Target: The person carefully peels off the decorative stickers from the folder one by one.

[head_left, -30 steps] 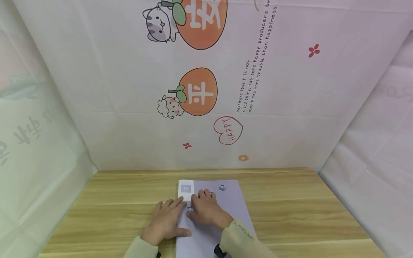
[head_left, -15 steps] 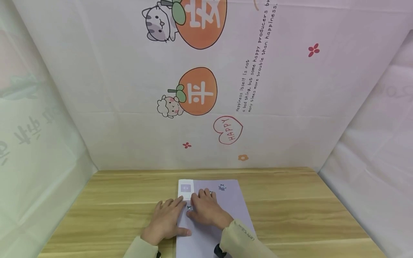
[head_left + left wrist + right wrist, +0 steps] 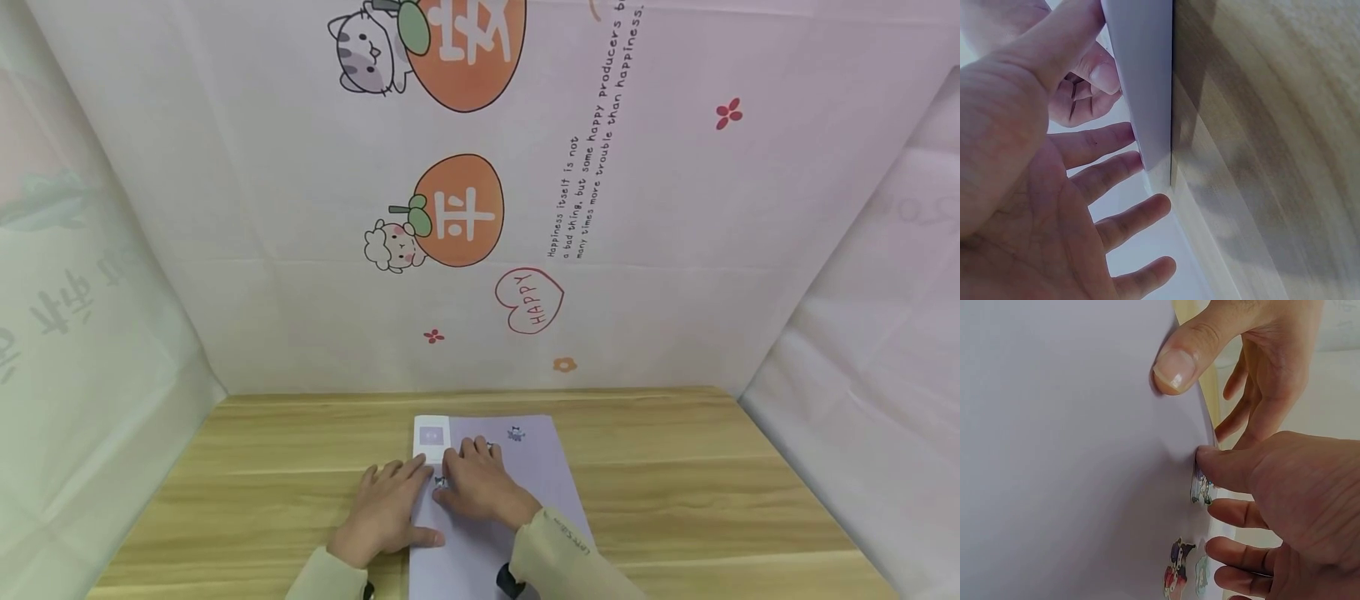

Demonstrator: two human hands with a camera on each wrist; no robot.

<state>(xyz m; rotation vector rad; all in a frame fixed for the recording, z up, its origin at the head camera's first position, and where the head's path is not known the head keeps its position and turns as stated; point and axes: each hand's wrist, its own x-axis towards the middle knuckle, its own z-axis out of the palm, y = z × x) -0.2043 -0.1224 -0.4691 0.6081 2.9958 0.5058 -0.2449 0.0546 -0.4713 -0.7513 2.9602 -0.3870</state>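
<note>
A pale purple book lies flat on the table, with a white label at its upper left corner. Small cartoon figures decorate its cover. My left hand rests along the left edge, its thumb on the cover; the left wrist view shows its spread fingers beside the spine. My right hand touches the cover just below and right of the label, fingers bent slightly. In the right wrist view its thumb tip meets a cartoon figure near the edge. Contact under the fingertips is partly hidden.
The wooden table extends on both sides of the book. A white cloth backdrop with printed drawings and lettering stands behind, and white cloth sides enclose the left and right. A dark band shows at the right cuff.
Both hands and the book keep the same places. Only a very slight shift of the whole head view shows.
</note>
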